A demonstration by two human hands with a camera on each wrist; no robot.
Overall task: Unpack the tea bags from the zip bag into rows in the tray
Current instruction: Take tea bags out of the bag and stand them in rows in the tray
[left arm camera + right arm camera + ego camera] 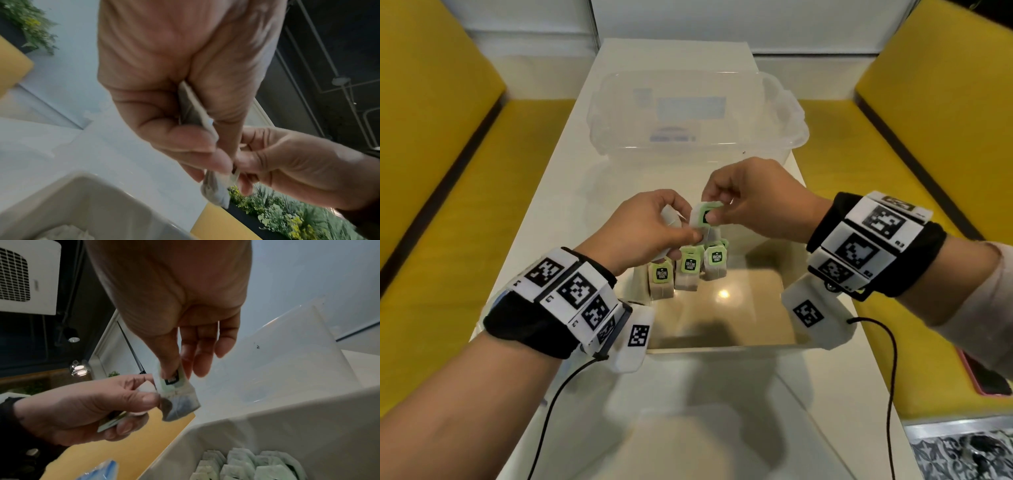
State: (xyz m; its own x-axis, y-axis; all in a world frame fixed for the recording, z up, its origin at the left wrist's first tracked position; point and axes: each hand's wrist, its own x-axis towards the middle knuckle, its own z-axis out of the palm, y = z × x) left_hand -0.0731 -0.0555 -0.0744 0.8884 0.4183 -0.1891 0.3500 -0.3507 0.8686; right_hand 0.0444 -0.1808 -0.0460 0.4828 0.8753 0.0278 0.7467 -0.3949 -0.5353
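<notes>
Both hands meet above the far left part of the tray (722,346). My right hand (714,213) pinches one tea bag (705,219) by its green tag, thumb on the label (171,380), with the pouch (182,404) hanging below. My left hand (685,233) grips a small bunch of tea bags (670,219) and its fingertips touch the same bag (216,191). Three tea bags (690,269) with green tags stand in a row in the tray. Several more (246,465) show in the right wrist view. A blue and clear piece of plastic (98,470) may be the zip bag.
A large clear plastic box (698,147) stands just behind the tray on the white table (571,192). Yellow benches (448,240) run along both sides. A pink phone (983,380) lies on the right bench. Cables hang from both wristbands.
</notes>
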